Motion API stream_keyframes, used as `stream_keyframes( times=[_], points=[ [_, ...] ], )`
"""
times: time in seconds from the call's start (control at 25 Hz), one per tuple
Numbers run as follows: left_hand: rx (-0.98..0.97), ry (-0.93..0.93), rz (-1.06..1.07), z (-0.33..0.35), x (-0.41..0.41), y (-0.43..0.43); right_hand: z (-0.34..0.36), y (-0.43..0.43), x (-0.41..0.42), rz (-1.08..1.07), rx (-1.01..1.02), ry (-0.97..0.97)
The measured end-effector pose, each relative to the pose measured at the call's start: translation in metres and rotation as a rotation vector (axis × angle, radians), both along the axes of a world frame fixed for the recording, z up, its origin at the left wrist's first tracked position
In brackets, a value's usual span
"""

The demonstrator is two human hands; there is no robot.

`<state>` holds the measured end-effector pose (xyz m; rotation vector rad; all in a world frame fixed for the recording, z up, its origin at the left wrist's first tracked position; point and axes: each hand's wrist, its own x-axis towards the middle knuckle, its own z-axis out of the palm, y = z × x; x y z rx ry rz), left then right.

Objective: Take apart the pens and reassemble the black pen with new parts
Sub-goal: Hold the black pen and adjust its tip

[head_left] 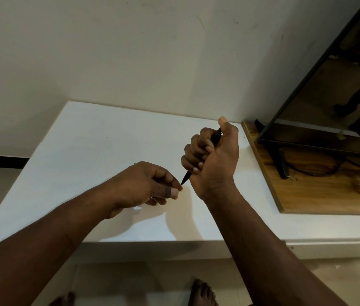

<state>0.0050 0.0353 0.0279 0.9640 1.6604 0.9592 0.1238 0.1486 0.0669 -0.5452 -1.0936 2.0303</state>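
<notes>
My right hand is wrapped in a fist around the black pen, held above the white table. The pen's tip points down and left, and its upper end shows by my thumb. My left hand hovers just left of the tip, thumb and forefinger pinched together right at the point. Whether something small sits in that pinch is too small to tell. A bit of green peeks out behind my left hand. A small pale part lies on the table under my left hand.
A wooden board lies on the table's right side, carrying a black-framed screen on its stand with a cable. The wall rises close behind the table. My bare feet show on the floor below the table's front edge.
</notes>
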Motion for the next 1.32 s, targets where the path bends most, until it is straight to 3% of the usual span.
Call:
stream_keyframes(
  times=[1.32],
  points=[
    [-0.009, -0.022, 0.0, 0.0024, -0.0005, -0.0012, -0.0002, -0.0022, -0.0017, -0.006, 0.01, -0.017]
  ],
)
